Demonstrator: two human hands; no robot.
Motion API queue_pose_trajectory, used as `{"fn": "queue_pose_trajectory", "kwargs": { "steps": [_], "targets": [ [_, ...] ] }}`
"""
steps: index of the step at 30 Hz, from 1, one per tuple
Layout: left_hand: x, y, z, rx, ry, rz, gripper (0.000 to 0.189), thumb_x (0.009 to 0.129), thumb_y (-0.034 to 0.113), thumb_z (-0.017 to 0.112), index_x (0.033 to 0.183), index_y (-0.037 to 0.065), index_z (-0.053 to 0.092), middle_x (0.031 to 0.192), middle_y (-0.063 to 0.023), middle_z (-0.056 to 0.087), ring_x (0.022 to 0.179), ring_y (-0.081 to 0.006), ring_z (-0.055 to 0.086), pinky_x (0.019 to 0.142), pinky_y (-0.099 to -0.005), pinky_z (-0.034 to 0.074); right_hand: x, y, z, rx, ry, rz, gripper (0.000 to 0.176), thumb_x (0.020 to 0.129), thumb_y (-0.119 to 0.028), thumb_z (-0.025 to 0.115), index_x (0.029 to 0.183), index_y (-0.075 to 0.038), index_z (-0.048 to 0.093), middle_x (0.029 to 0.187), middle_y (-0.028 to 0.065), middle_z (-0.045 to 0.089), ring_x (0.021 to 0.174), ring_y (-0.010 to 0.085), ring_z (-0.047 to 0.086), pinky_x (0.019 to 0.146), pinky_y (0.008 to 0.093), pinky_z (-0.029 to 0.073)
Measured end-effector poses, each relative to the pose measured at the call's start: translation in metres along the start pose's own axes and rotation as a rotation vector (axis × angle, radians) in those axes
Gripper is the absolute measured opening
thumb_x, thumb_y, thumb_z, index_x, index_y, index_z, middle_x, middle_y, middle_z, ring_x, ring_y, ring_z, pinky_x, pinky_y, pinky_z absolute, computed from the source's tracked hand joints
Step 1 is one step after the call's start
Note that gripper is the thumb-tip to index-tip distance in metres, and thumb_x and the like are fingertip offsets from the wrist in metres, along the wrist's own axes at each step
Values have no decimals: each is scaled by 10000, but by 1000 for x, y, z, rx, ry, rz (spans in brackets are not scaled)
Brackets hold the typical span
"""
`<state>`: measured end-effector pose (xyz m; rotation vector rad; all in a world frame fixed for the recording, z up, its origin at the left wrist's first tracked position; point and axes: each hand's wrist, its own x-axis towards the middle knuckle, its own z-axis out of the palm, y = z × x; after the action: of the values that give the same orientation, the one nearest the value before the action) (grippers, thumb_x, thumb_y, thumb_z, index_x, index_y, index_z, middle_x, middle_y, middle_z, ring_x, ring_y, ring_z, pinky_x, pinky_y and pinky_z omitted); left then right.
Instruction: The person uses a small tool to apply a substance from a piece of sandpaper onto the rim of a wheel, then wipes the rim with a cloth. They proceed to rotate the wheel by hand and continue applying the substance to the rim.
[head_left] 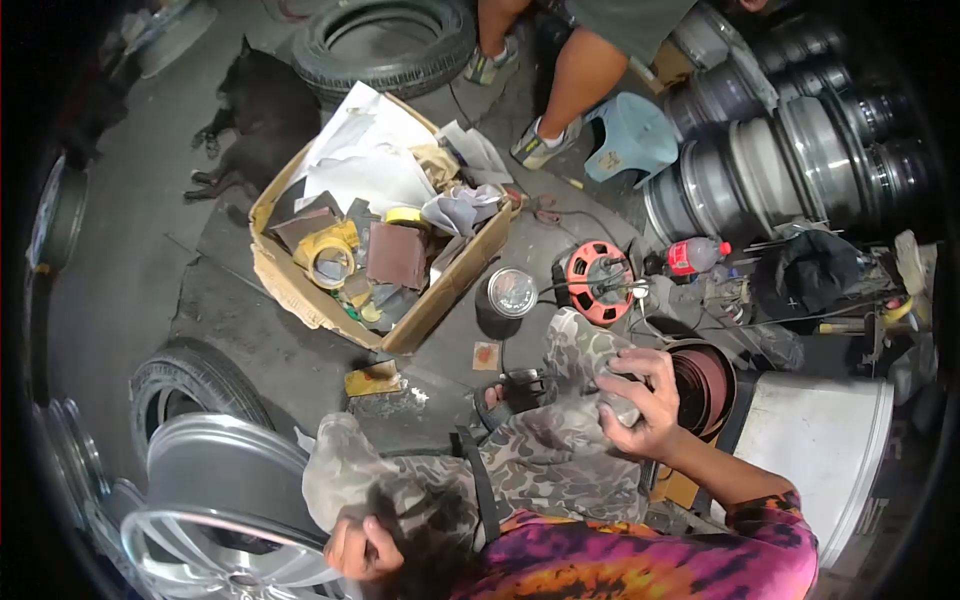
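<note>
My right hand [645, 395] is raised over my right knee, its fingers curled round a small grey rounded piece [622, 409] whose kind I cannot make out. My left hand [362, 548] is closed by my left thigh, beside a silver alloy wheel [235, 500]; the inside of its grip is hidden. The wheel leans at the lower left with its spokes towards me. Just right of my right hand stands a round container [728, 385] with reddish-brown abrasive rolls [700, 390] inside.
A cardboard box [455, 280] holds paper, tape and sandpaper scraps. Near it are a lidded can [507, 300], a red cable reel [600, 280] and a bottle [697, 256]. Tyres [385, 75], a black dog [265, 120], stacked rims [765, 165], a blue stool [632, 135] and another person's legs [580, 85] surround these.
</note>
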<state>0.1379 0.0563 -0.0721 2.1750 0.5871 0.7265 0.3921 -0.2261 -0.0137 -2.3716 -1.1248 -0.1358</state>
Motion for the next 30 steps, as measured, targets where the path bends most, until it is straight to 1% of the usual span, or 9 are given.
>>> {"fn": "queue_pose_trajectory", "kwargs": {
  "steps": [5,8,15,16,23,25,28,29,30],
  "targets": [
    [-2,-10,-17,295,13,-92,347,928,175,547,658,-42,543,600,-163,518,502,-351,505,484,-429,360,27,1,-9,95,-163,65,316,635,-107,784,948,-116,745,1042,73,617,956,292,581,821,407,482],
    [13,0,-28,224,-176,-381,340,929,142,563,638,-29,517,584,-167,479,499,-338,485,493,-422,351,42,-11,-15,103,-157,131,292,650,-125,800,937,-129,750,1014,61,626,937,271,591,807,386,471],
    [55,29,-19,218,-406,-313,333,908,79,595,623,-33,464,541,-175,394,471,-260,347,496,-419,284,36,-40,-46,216,-257,350,186,746,-210,770,877,-111,682,1069,85,609,1024,294,553,855,395,425],
    [62,41,-19,224,-444,-399,339,886,178,638,612,2,543,562,-220,477,465,-351,473,492,-459,320,33,-45,-52,225,-286,378,186,760,-227,759,866,-103,670,1083,101,599,1051,309,539,876,402,416],
    [41,83,-35,152,-616,-343,307,885,215,640,683,-17,636,600,-248,534,499,-392,496,506,-417,382,-17,-71,-105,277,-158,475,211,773,-231,729,899,-72,671,1052,146,604,1002,334,574,840,425,454],
    [37,84,-50,179,-701,-324,327,900,229,643,681,-13,666,577,-197,593,465,-307,528,503,-376,407,-36,-58,-156,145,51,584,170,782,-171,702,890,-48,655,952,146,614,879,338,604,778,431,480],
    [24,69,-64,-180,-944,-901,316,928,235,644,734,-8,696,582,-12,615,494,-99,547,485,-279,422,-45,-22,-268,-54,520,958,115,855,-139,687,870,-40,630,840,110,607,796,276,603,737,377,470],
    [29,72,-66,-167,-949,-892,316,928,235,644,734,-8,696,582,-12,615,494,-99,547,485,-279,422,-63,3,-298,45,700,1146,140,905,-163,665,857,-38,624,845,101,601,775,245,580,734,370,459],
    [35,78,-69,-175,-1032,-993,284,930,225,640,778,-6,701,602,-17,625,496,-101,553,480,-272,430,-84,30,-334,-306,704,1159,157,938,-170,622,868,-30,628,842,107,596,769,237,565,729,355,454]
  ]
}}
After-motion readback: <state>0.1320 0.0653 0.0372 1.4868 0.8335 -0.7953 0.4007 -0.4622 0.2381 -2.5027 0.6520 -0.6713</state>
